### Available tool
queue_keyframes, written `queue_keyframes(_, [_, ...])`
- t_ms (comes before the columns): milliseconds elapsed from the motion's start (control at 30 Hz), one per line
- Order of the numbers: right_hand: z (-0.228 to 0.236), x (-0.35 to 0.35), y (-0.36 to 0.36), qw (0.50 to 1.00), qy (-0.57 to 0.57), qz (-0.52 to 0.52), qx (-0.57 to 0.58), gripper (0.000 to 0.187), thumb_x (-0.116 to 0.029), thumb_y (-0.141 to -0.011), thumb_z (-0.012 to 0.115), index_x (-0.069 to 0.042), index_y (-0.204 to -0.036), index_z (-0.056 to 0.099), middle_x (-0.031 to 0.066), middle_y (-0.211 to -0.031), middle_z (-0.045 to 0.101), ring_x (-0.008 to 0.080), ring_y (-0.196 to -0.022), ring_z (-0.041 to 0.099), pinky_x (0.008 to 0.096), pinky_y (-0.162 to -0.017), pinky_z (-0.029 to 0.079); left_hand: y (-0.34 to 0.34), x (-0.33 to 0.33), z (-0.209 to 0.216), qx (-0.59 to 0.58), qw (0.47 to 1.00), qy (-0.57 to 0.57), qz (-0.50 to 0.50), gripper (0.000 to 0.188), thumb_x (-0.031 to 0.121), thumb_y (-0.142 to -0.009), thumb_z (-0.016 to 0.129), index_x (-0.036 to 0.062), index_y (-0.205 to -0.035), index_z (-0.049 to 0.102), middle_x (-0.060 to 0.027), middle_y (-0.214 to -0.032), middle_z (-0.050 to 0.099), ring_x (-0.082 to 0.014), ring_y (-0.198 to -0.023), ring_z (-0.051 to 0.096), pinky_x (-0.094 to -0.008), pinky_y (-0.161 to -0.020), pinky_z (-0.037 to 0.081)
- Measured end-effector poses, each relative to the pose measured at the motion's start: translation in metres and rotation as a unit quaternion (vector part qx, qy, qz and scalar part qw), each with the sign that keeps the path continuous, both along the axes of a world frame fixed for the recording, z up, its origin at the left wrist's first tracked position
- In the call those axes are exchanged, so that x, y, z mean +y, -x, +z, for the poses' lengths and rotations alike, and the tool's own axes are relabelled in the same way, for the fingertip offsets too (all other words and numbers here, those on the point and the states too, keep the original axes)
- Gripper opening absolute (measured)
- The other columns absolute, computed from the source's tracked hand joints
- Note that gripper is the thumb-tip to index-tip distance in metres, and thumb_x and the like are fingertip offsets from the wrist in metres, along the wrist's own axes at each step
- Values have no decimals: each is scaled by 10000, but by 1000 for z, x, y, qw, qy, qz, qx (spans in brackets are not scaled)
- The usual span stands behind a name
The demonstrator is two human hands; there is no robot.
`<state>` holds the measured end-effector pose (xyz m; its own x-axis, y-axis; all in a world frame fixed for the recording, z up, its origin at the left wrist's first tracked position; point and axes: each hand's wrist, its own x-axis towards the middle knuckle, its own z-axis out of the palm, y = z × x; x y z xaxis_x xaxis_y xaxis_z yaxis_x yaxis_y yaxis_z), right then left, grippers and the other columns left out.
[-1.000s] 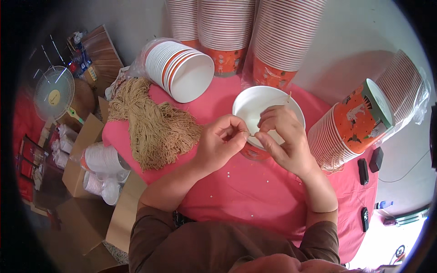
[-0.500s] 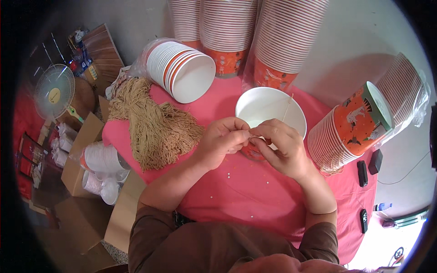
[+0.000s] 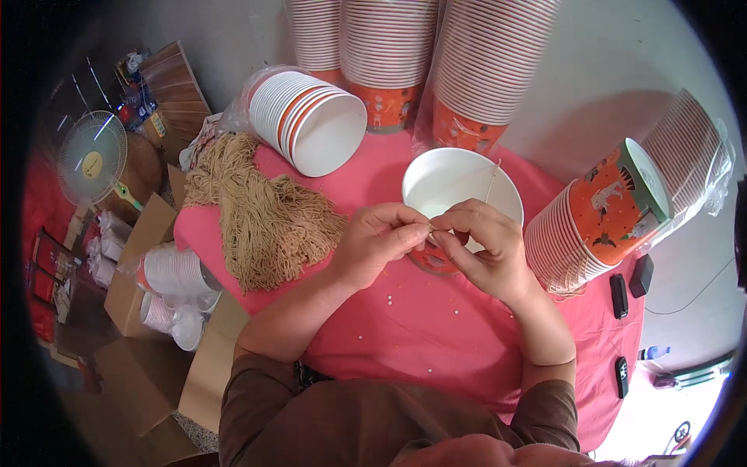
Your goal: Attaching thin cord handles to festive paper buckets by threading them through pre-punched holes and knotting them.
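Observation:
A white-lined paper bucket (image 3: pixel 459 177) stands upright in front of me, its patterned orange outside (image 3: pixel 433 261) showing below the near rim. A thin tan cord (image 3: pixel 492 180) hangs from the bucket's far right rim. Over the near rim, my left hand (image 3: pixel 383 240) and my right hand (image 3: pixel 486 247) meet with thumbs and forefingers closed. Between their fingertips is a tiny pale piece, apparently an end of the cord; the fingers mostly cover it. Left of my hands lies a big bundle of tan cords (image 3: pixel 268 218).
Nested buckets (image 3: pixel 307 121) lie on their side behind the cords. Tall bagged stacks (image 3: pixel 482 62) stand at the back, and upside-down buckets (image 3: pixel 615 210) at right. Small white bits (image 3: pixel 390 300) dot the pink tablecloth (image 3: pixel 405 342). Open cardboard boxes (image 3: pixel 140 272) sit at left.
My fingertips have shifted slightly, the left thumb straightening toward the right fingers. The bucket and cord bundle stay in place.

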<state>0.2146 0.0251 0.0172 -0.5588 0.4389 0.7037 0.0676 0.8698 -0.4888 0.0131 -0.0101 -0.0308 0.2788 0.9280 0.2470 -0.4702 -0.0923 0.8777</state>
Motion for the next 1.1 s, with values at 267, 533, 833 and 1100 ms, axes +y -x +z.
queue_keyframes(267, [-2,0,0,1000,-9,-19,4,148,59,-806,700,15,-935,642,125,-860,665,233,-699,666,327,-571,532,-7,-1,-1,70,985,-128,89,115,47,-959,627,-27,-1036,669,-18,-913,678,-43,-817,616,-200,-704,520])
queue_keyframes(533, [-1,2,0,993,-96,-70,-16,170,38,-764,721,-10,-895,623,116,-816,657,282,-707,662,373,-587,533,-9,-1,-2,93,983,-110,116,96,22,-947,631,-20,-1027,661,-3,-892,672,-24,-783,601,-188,-669,496])
queue_keyframes(833, [5,3,-2,964,-217,-131,-77,222,-30,-695,738,-41,-875,609,83,-762,610,251,-653,632,369,-529,498,-10,-2,1,105,976,-114,151,89,10,-946,621,-17,-1029,643,6,-878,658,-13,-763,583,-180,-648,474])
queue_keyframes(1100, [8,5,-8,946,-238,-166,-142,234,-75,-706,713,-57,-885,562,66,-709,556,246,-611,605,374,-504,469,-7,-4,6,115,979,-87,147,66,19,-944,624,-15,-996,647,15,-864,650,-8,-759,568,-174,-643,455])
